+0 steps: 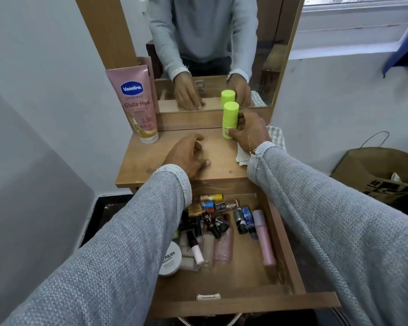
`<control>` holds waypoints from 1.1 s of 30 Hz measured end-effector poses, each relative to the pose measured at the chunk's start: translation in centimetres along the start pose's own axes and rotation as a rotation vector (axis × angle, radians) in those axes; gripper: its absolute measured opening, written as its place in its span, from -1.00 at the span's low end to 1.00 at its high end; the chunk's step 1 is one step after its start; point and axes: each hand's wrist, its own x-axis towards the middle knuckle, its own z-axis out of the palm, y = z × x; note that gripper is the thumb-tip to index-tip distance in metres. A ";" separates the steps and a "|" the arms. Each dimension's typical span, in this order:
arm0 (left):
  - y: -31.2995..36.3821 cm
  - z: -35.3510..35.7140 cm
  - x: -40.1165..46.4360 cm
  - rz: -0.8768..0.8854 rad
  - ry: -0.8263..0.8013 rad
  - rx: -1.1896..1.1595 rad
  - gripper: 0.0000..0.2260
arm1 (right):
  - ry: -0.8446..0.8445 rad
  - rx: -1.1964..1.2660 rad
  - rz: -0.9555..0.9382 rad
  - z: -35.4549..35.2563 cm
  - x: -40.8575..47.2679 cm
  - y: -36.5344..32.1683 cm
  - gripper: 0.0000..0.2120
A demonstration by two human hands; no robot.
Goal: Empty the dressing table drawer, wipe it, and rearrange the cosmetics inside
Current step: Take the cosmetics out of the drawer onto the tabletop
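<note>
The wooden drawer (240,300) is pulled out below the tabletop and holds several cosmetics: a pink tube (265,238), small dark bottles (242,220), a white round jar (171,260) and lipsticks. My right hand (250,131) grips a lime-green bottle (230,120), which stands upright on the dressing table top (146,161) near the mirror. My left hand (189,156) rests on the tabletop with its fingers loosely curled and holds nothing.
A pink Vaseline tube (137,102) stands at the back left of the tabletop. A checked cloth (275,137) lies under my right wrist. The mirror (212,50) rises behind. A brown paper bag (377,172) sits on the floor to the right.
</note>
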 end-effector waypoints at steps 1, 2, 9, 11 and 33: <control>0.0 0.0 -0.1 0.004 0.007 -0.004 -0.43 | 0.001 -0.009 0.005 0.1 0.1 0.1 -0.59; -0.1 0.0 -0.1 0.004 0.010 -0.007 -0.43 | -0.001 -0.019 0.011 0.2 0.1 0.2 -0.58; 0.0 0.1 -0.2 -0.005 0.017 -0.020 -0.43 | 0.033 0.026 0.005 -0.1 -0.5 0.2 -0.52; -0.1 0.1 -0.3 -0.004 0.028 -0.026 -0.44 | 0.146 0.000 -0.062 -0.6 -1.6 -0.3 -0.54; 0.2 0.8 -7.2 0.028 0.009 -0.114 -0.48 | -0.677 -1.188 -0.143 -0.6 -17.3 0.6 -0.80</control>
